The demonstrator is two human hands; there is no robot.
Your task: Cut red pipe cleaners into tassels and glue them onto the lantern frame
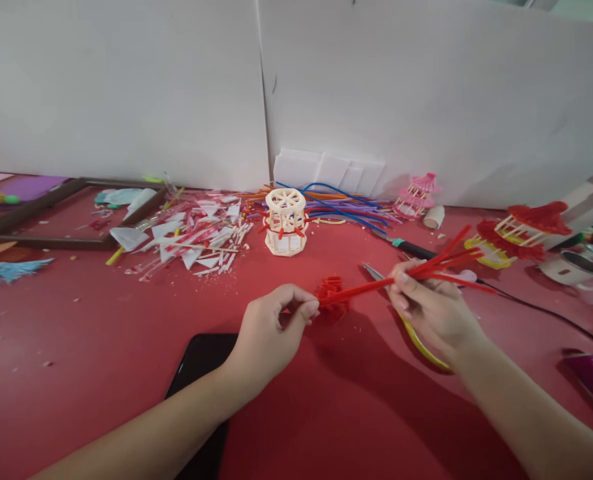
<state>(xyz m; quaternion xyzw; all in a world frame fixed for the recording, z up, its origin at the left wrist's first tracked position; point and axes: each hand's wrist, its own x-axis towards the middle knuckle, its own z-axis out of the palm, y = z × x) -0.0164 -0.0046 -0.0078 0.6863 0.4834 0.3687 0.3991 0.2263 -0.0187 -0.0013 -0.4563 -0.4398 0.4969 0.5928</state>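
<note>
Several long red pipe cleaners (364, 288) stretch between my two hands above the red table. My left hand (276, 327) pinches their left ends between thumb and fingers. My right hand (429, 300) is closed round the bundle farther along, and the loose ends fan out to the right. Just behind my left fingertips lies a small pile of short red pieces (332, 287). Beyond it stands a cream-coloured wooden stick tower (285, 223) with red bits round its middle. Scissors with a yellow handle (421, 345) lie partly under my right hand.
A black phone (204, 360) lies under my left forearm. Scraps and sticks (201, 233) cover the back left, beside a brown frame (41, 241). Coloured pipe cleaners (356, 208) lie behind the tower. A pink pagoda (416, 197), a red-and-yellow one (519, 233) and a mug (574, 270) stand right.
</note>
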